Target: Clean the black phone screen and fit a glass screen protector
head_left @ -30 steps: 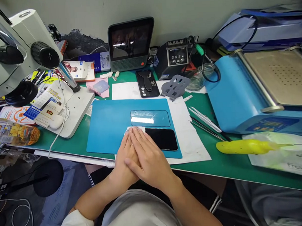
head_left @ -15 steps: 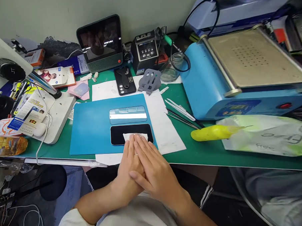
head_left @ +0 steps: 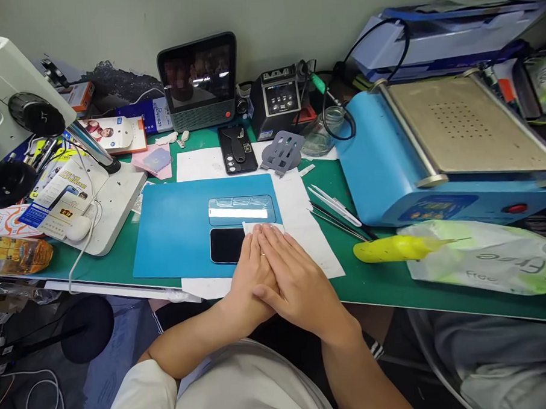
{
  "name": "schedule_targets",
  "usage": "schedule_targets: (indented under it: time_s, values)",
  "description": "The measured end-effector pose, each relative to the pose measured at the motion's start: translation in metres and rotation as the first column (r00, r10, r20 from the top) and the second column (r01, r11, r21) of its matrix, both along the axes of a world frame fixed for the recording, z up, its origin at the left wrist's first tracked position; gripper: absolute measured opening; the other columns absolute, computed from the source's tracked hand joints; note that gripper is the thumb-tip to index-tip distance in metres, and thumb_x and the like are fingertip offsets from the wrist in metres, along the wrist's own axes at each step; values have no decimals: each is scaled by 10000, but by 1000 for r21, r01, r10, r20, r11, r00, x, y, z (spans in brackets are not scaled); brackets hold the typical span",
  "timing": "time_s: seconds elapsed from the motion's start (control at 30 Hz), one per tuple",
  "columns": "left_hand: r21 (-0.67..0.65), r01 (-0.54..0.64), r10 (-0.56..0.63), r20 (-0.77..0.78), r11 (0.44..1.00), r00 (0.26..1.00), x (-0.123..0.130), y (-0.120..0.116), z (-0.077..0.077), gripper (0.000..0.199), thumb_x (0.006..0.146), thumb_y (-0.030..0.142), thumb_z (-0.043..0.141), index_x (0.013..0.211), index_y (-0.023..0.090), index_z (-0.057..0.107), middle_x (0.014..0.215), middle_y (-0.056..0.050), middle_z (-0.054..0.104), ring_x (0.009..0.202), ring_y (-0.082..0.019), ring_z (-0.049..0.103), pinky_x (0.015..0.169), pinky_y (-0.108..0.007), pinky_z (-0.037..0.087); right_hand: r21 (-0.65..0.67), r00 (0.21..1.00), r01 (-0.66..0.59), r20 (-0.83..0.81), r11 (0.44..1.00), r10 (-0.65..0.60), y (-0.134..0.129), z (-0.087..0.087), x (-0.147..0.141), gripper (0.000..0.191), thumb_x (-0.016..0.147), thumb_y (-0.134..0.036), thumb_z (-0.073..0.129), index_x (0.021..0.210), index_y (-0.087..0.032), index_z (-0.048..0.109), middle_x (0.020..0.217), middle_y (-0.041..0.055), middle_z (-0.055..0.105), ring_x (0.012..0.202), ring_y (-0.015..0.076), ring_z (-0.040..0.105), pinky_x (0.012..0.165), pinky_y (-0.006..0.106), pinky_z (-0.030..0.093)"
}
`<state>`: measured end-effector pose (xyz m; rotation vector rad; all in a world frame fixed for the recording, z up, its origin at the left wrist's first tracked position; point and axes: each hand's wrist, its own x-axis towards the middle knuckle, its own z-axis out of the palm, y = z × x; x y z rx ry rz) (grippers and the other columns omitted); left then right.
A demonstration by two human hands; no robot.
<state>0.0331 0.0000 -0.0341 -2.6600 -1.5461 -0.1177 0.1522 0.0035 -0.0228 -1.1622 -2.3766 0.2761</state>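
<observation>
Fingers point(head_left: 281, 246) straight; right hand point(head_left: 302, 284) overlaps left hand point(head_left: 253, 284), wipe point(head_left: 249, 227) seemingly beneath.

The glass panel point(head_left: 241, 210) lies on the mat point(head_left: 175, 233), just beyond the phone point(head_left: 225, 245); tweezers point(head_left: 336, 208) lie right of the mat, between it and the machine point(head_left: 389, 163). Farther back stands the screen point(head_left: 199, 81).

Indoor light, moderately bright, source not visible. Hard white glare bar on the clear glass panel point(head_left: 242, 210), just beyond the fingers point(head_left: 268, 241); small streaks on the dark display point(head_left: 198, 75), farther off. Dim floor under the worktop point(head_left: 329, 293). Wide-angle bending, edges stretched; lettering on the bag point(head_left: 483, 261) soft.
</observation>
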Motion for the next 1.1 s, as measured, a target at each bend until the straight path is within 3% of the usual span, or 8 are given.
schedule_targets:
  time_s: [0.3,0.5,0.8,1.1]
  values:
    - [-40,-178,176,-37,983,984,-66,-16,6,728,1020,360,492,1622,23,260,1684,-247,274,1580,-376,255,1299,-535,264,-43,987,-155,33,987,157,3,6,-66,950,1000,-676,419,1641,-9,200,1669,248,304,1570,371,271,1262,587,317]
    - [-44,-208,206,-42,977,978,-81,-32,14,691,1031,371,465,1622,62,285,1683,-204,311,1580,-332,277,1294,-501,291,-50,976,-218,-8,975,218,-6,7,-79,902,1022,-634,413,1645,-21,190,1667,241,317,1576,356,261,1252,583,335]
    - [10,-126,126,-144,992,981,-52,-52,20,662,1012,316,473,1585,11,342,1635,-251,386,1540,-371,358,1265,-527,345,-40,977,-186,-116,982,180,-30,2,-46,935,1020,-637,412,1655,-21,113,1658,253,318,1567,364,280,1221,598,380]
    - [-29,-8,5,-129,1000,992,17,-29,18,673,1020,341,470,1591,15,330,1640,-251,378,1553,-385,324,1268,-532,346,-84,993,-16,-120,996,6,-30,-1,19,899,1029,-624,395,1666,-61,105,1684,232,273,1575,363,254,1230,616,359]
